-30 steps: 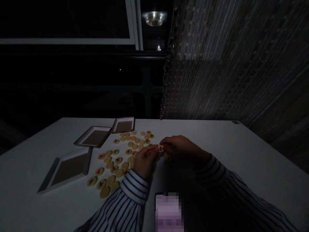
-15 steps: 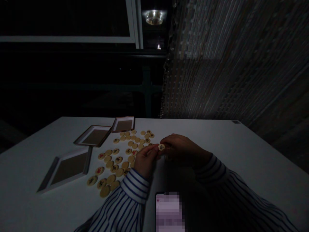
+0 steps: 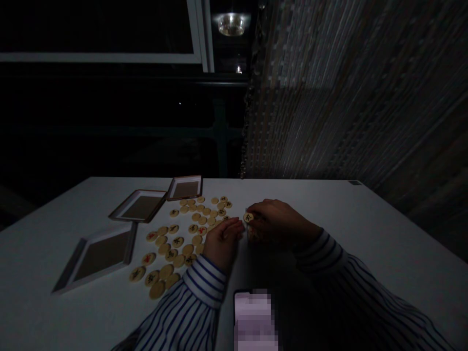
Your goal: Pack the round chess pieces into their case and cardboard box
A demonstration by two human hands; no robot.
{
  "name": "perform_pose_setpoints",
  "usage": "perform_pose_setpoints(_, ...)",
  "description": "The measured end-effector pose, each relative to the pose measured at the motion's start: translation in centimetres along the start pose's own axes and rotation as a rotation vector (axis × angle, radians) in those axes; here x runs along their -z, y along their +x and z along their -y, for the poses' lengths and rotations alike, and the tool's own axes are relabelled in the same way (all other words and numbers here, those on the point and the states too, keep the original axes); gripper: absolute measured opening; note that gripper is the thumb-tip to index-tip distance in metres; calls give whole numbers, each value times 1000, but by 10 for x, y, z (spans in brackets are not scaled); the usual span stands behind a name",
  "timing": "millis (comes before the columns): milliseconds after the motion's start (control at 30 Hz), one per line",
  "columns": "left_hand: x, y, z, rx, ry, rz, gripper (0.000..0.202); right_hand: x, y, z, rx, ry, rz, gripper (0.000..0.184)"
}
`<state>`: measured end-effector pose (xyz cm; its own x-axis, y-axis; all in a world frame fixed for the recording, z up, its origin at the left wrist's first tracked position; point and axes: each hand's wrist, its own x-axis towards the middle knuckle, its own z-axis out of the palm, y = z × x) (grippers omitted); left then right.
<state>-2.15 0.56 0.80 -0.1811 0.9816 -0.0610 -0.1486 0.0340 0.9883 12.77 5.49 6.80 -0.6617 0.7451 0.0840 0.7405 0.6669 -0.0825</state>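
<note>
My right hand (image 3: pixel 276 220) pinches a round wooden Chinese chess piece (image 3: pixel 248 217), its face with a dark character turned towards me. Below those fingers, in shadow, something with a reddish mark shows that I cannot make out clearly. Just left of the held piece is my left hand (image 3: pixel 222 241), its fingers loosely stretched and holding nothing, a small gap away from the piece. Many more chess pieces (image 3: pixel 178 242) lie scattered on the white table (image 3: pixel 365 253) to the left, some with red or dark characters, others plain side up.
Three shallow open box parts stand at the left: a near tray (image 3: pixel 132 243), a brown-edged one (image 3: pixel 164 193) behind it and another (image 3: pixel 201 183) farther back. A lit phone (image 3: pixel 254 317) lies at the near edge. A strand curtain (image 3: pixel 307 97) hangs beyond the table.
The piece between both hands has passed to my right hand alone, which has drawn it slightly right and up. My left fingers have let go of it.
</note>
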Motion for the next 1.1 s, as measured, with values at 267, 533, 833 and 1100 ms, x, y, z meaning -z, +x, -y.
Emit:
perform_pose_setpoints(267,6,1,19,-320,618,49,31,-2,-3,-7,-31,-65,70,32)
perform_pose_setpoints(533,3,-7,17,-438,858,167,42,-6,-3,-9,-42,-153,143,32)
perform_pose_setpoints(833,2,-5,25,-474,903,223,45,-16,-2,-16,-25,-160,169,29)
perform_pose_setpoints(1100,3,-4,31,-507,854,253,41,-16,-3,-16,-36,-138,205,28)
